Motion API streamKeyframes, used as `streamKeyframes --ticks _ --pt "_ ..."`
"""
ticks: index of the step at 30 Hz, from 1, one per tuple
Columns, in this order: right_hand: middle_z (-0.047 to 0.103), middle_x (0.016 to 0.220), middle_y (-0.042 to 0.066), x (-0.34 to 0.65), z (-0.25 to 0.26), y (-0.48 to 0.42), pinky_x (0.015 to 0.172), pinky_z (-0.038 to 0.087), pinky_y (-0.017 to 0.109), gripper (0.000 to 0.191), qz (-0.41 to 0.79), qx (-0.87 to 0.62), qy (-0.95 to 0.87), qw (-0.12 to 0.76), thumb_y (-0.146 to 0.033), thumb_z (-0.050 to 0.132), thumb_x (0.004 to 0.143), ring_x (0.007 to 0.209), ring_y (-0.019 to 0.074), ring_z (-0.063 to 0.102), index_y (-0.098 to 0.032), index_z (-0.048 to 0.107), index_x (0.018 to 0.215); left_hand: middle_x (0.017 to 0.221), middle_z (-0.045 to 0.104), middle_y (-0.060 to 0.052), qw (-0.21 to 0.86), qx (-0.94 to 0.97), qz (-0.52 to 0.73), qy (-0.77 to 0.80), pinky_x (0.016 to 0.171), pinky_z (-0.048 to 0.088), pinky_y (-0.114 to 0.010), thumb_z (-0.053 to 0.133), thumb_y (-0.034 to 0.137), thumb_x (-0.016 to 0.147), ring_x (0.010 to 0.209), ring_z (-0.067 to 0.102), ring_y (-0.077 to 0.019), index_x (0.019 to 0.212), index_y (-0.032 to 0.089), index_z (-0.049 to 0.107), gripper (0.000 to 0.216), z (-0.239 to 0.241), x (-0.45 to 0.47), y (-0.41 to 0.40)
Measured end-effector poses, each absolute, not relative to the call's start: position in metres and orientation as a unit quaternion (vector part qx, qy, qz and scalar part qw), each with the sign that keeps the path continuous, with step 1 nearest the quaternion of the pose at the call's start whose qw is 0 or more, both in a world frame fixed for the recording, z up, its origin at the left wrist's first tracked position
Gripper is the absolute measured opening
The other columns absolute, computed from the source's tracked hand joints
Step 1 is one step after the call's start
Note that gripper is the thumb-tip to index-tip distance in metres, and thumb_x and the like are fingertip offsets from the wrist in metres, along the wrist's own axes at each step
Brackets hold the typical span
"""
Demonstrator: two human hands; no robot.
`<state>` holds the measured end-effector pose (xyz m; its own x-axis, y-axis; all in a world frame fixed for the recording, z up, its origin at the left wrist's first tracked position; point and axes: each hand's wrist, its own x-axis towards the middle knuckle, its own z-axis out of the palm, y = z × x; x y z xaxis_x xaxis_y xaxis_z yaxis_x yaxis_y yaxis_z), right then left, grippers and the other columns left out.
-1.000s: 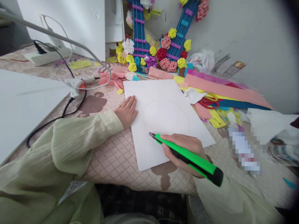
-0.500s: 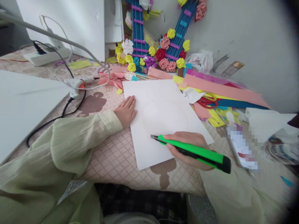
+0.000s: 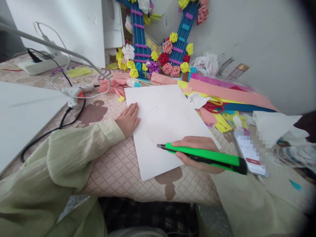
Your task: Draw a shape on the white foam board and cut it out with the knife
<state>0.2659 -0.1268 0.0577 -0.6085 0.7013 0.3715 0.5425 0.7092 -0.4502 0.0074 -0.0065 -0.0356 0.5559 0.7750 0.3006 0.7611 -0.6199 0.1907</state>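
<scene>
left hand [image 3: 128, 120] lies flat, palm down, fingers straight, close together and aimed forward and a little to the right, thumb on the inner side; left forearm [image 3: 74, 149] comes in from the lower left, loosely sleeved in pale green down to the wrist. right hand [image 3: 201, 142] is curled in a closed grip, index finger stretched forward and the thumb opposing from below, knuckles turned up and away. right forearm [image 3: 244, 197] enters from the lower right, also sleeved, the two hands well apart.
</scene>
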Motion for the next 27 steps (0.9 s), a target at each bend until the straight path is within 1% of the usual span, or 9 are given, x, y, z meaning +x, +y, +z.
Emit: streamKeyframes --ticks 4,9,12,15,17,19,23,25,27 --pt "0.070 0.076 -0.001 0.269 0.068 -0.134 0.057 0.053 0.020 0.018 0.126 -0.404 -0.855 0.300 -0.019 0.057 0.078 0.063 0.0109 0.066 -0.023 0.063 0.095 0.143 0.029 -0.025 0.039 0.880 0.193 0.433 0.109 0.022 -0.049 0.026 0.030 0.088 0.135 0.021 -0.0285 0.133 -0.002 0.028 0.056 -0.035 0.007 -0.006" --pt "0.071 0.083 0.001 0.274 0.066 -0.135 0.061 0.056 0.020 0.016 0.098 -0.465 -0.818 0.325 -0.024 0.060 0.076 0.070 0.0138 0.068 -0.023 0.064 0.092 0.146 0.021 -0.025 0.082 0.883 0.187 0.423 0.110 0.019 -0.045 0.027 0.029 0.086 0.137 0.012 -0.0285 0.136 -0.006 0.022 0.061 -0.027 -0.002 0.011" --pt "0.072 0.081 0.000 0.271 0.065 -0.131 0.058 0.056 0.020 0.013 0.091 -0.508 -0.786 0.341 -0.026 0.060 0.077 0.066 0.0135 0.068 -0.023 0.066 0.089 0.147 0.020 -0.021 0.105 0.893 0.178 0.399 0.110 0.018 -0.046 0.027 0.031 0.087 0.137 0.012 -0.0268 0.139 0.000 0.019 0.062 -0.024 -0.012 0.026" --pt "0.072 0.080 0.000 0.258 0.064 -0.123 0.054 0.055 0.018 0.014 0.112 -0.537 -0.762 0.342 -0.029 0.061 0.078 0.064 0.0128 0.067 -0.023 0.067 0.089 0.148 0.022 -0.017 0.101 0.898 0.193 0.383 0.110 0.019 -0.047 0.027 0.032 0.087 0.137 0.013 -0.0250 0.140 0.007 0.020 0.059 -0.023 -0.019 0.036" --pt "0.072 0.079 -0.001 0.245 0.062 -0.117 0.052 0.054 0.017 0.014 0.148 -0.531 -0.758 0.348 -0.029 0.062 0.077 0.063 0.0122 0.067 -0.022 0.067 0.089 0.146 0.026 -0.018 0.079 0.894 0.204 0.391 0.109 0.020 -0.049 0.029 0.033 0.087 0.137 0.013 -0.0264 0.139 0.007 0.024 0.058 -0.023 -0.020 0.035" --pt "0.071 0.077 -0.002 0.231 0.058 -0.111 0.055 0.054 0.017 0.012 0.180 -0.512 -0.757 0.364 -0.026 0.062 0.076 0.063 0.0115 0.066 -0.022 0.067 0.087 0.145 0.030 -0.018 0.043 0.876 0.220 0.427 0.108 0.022 -0.050 0.032 0.033 0.087 0.136 0.017 -0.0283 0.137 0.007 0.028 0.057 -0.023 -0.018 0.028" --pt "0.071 0.078 -0.003 0.210 0.048 -0.102 0.061 0.054 0.014 0.010 0.199 -0.483 -0.758 0.390 -0.020 0.062 0.075 0.066 0.0096 0.066 -0.020 0.067 0.084 0.139 0.037 -0.022 0.010 0.837 0.241 0.491 0.108 0.026 -0.046 0.028 0.034 0.089 0.133 0.027 -0.0302 0.131 0.002 0.036 0.054 -0.028 -0.009 0.005" --pt "0.071 0.077 -0.002 0.206 0.043 -0.102 0.063 0.054 0.014 0.011 0.195 -0.481 -0.759 0.393 -0.020 0.062 0.075 0.066 0.0092 0.066 -0.020 0.067 0.085 0.138 0.037 -0.024 0.012 0.836 0.240 0.493 0.108 0.027 -0.046 0.025 0.032 0.089 0.132 0.027 -0.0314 0.130 -0.002 0.035 0.054 -0.033 -0.003 -0.005" --pt "0.071 0.077 -0.002 0.205 0.041 -0.102 0.064 0.054 0.016 0.012 0.188 -0.487 -0.759 0.389 -0.021 0.062 0.075 0.065 0.0094 0.066 -0.020 0.066 0.086 0.140 0.035 -0.024 0.015 0.838 0.240 0.489 0.107 0.028 -0.046 0.024 0.029 0.089 0.133 0.026 -0.0318 0.131 -0.002 0.034 0.053 -0.039 0.001 -0.011"
